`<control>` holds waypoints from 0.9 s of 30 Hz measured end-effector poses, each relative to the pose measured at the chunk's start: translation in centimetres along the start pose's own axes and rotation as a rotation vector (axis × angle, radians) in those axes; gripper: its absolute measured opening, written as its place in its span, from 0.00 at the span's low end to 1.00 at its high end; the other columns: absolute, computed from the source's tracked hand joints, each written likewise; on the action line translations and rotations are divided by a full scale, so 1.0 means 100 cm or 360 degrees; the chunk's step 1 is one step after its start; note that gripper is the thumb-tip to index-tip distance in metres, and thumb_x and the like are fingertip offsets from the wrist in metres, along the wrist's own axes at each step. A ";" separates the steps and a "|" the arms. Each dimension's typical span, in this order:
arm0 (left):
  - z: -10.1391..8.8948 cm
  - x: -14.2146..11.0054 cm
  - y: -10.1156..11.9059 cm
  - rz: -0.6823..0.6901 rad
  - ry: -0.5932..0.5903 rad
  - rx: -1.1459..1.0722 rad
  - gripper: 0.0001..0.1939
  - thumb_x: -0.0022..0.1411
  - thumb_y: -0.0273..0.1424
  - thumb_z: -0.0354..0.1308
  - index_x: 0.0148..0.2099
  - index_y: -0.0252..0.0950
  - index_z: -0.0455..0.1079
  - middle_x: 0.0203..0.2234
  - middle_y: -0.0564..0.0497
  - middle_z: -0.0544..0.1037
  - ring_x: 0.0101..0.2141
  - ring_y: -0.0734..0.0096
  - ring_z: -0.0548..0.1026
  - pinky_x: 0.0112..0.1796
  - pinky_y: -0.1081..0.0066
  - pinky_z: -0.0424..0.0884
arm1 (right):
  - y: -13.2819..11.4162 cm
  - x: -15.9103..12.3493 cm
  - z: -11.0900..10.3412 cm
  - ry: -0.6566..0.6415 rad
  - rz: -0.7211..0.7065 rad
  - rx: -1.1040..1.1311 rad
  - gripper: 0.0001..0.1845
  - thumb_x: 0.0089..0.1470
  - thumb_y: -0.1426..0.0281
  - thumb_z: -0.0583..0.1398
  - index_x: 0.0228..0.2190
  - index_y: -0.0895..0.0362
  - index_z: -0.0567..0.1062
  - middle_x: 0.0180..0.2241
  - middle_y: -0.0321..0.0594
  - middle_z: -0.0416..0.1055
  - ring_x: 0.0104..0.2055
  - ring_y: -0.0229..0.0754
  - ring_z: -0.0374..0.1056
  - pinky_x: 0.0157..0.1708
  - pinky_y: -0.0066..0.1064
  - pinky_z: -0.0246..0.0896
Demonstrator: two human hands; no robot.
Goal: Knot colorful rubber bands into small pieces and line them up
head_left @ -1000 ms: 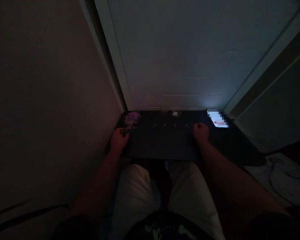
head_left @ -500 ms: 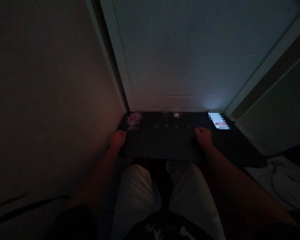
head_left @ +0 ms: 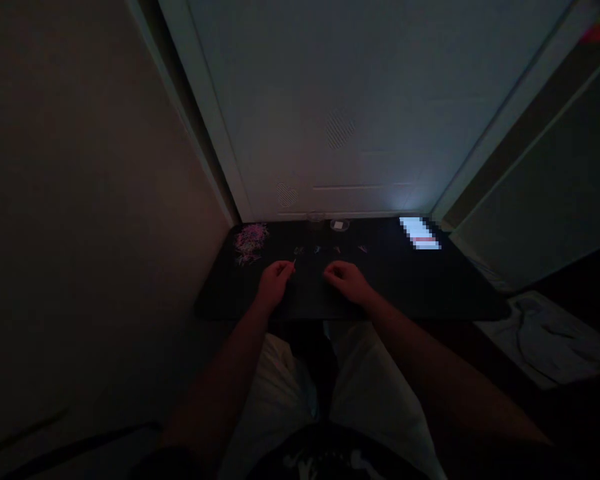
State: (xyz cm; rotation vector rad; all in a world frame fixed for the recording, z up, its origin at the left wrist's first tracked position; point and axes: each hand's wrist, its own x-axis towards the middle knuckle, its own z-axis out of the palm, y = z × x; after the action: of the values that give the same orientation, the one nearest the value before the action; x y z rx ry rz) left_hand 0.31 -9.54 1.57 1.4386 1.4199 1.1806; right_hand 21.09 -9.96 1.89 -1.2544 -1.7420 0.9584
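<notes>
Over the front part of the dark table (head_left: 300, 303), my left hand (head_left: 274, 283) is closed in a pinch on a thin pinkish stick-like piece (head_left: 294, 264) that pokes up from the fingertips. To its right, my right hand (head_left: 347, 279) is curled with the fingers together; what they hold, if anything, is hidden. A loose pile of thin pink and pale pieces (head_left: 251, 241) lies at the table's left. Beyond my hands runs a row of small items: a greyish cluster (head_left: 299, 251), a bluish piece (head_left: 317, 249), a reddish piece (head_left: 337, 249) and another reddish piece (head_left: 363, 249).
A clear round container (head_left: 317, 217) and a shallow round dish (head_left: 339, 229) with a white square in it stand at the back edge. A lit phone (head_left: 420, 233) rests at the back right. A pale door (head_left: 280, 100) rises behind the table. The light is dim.
My left hand has moved right from beside the pile and now shows the thin piece in its fingertips. My right hand has come left toward it. The view has shifted slightly.
</notes>
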 end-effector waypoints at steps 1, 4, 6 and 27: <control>0.014 0.000 0.004 0.0024 -0.0011 -0.0046 0.13 0.54 0.39 0.54 0.31 0.34 0.70 0.23 0.52 0.73 0.24 0.75 0.68 0.29 0.74 0.63 | -0.002 0.004 0.005 0.0019 0.0045 0.0185 0.12 0.46 0.61 0.57 0.27 0.58 0.71 0.22 0.34 0.66 0.21 0.33 0.58 0.22 0.26 0.52; 0.046 -0.001 0.010 0.0098 -0.0106 -0.0085 0.11 0.53 0.37 0.55 0.33 0.34 0.71 0.27 0.50 0.75 0.28 0.74 0.70 0.32 0.73 0.65 | 0.000 0.014 0.010 0.0104 0.0113 0.0517 0.14 0.44 0.60 0.59 0.28 0.58 0.71 0.19 0.31 0.64 0.18 0.32 0.56 0.19 0.26 0.51; 0.055 -0.001 0.010 0.0118 -0.0154 -0.0050 0.11 0.53 0.36 0.56 0.33 0.33 0.71 0.28 0.50 0.76 0.29 0.72 0.71 0.33 0.72 0.66 | 0.005 0.015 0.008 0.0189 0.0091 0.0605 0.14 0.45 0.59 0.58 0.27 0.58 0.71 0.18 0.32 0.64 0.17 0.32 0.57 0.19 0.26 0.52; 0.052 -0.007 0.007 0.0177 -0.0200 0.0093 0.11 0.55 0.36 0.56 0.34 0.34 0.71 0.28 0.50 0.76 0.30 0.72 0.72 0.32 0.73 0.67 | 0.008 0.008 0.010 0.0184 0.0069 0.0404 0.11 0.46 0.62 0.58 0.25 0.58 0.71 0.18 0.31 0.64 0.19 0.31 0.58 0.20 0.24 0.53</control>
State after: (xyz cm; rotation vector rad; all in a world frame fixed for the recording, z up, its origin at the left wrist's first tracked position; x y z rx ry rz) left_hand 5.57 -9.91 0.78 1.6217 1.3117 1.1038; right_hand 20.30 -9.19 0.89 -1.1622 -1.4589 1.0732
